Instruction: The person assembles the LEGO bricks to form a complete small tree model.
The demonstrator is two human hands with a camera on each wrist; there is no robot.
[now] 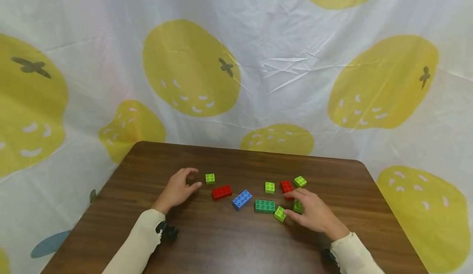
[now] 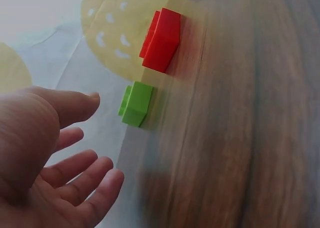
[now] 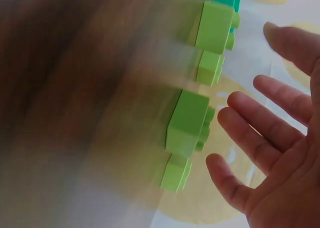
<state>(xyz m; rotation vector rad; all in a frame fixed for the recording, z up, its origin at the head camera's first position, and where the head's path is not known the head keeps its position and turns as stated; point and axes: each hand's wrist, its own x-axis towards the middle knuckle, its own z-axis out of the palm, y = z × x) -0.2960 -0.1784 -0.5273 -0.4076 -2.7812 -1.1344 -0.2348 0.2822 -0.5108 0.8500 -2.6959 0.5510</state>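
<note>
- Lime-green plastic, by its look, made up the small studded brick (image 1: 210,179) nearest the left hand (image 1: 179,188); it sat on the wooden table (image 1: 236,249), just beyond the thumb and fingertips, apart from them.
- The left fingers were loosely bent and grasped nothing.
- A red brick (image 1: 221,192) and a blue brick (image 1: 242,199) lay between the hands, studs up.
- The right hand (image 1: 312,210) hovered with fingers spread, released; the right wrist view showed a gap between them and the bricks.
- Near its thumb lay a lime corner brick (image 1: 280,213), beside the long green brick (image 1: 265,206); whether those two touched was unclear.
- A darker green brick (image 1: 297,206) was partly hidden by that hand, and a second red brick (image 1: 286,186) lay by its fingertips.
- All the bricks seemed likely to be light, stiff and hard to break, their smooth walls perhaps a little slippery.
- Opposite side walls, below the studs, looked the best place for a thumb-and-finger pinch.
</note>
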